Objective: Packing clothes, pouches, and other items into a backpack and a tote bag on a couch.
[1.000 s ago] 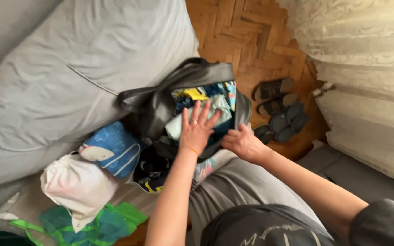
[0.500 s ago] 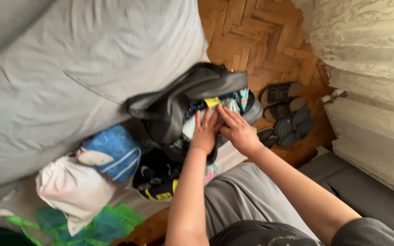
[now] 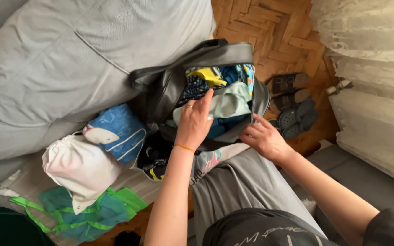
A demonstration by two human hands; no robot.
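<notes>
Grip, right hand: fingers pinch the near rim of the grey duffel bag, holding its mouth apart. Left hand, unclenched and flat, presses the pale green folded garment into the bag, fingertips at its edge. Judged best practice: press evenly while the rim stays spread, so the fold keeps its shape. Bag rests on the person's lap against a grey cushion, mouth upward, long axis running left to right. Beyond, sandals lie on parquet floor.
</notes>
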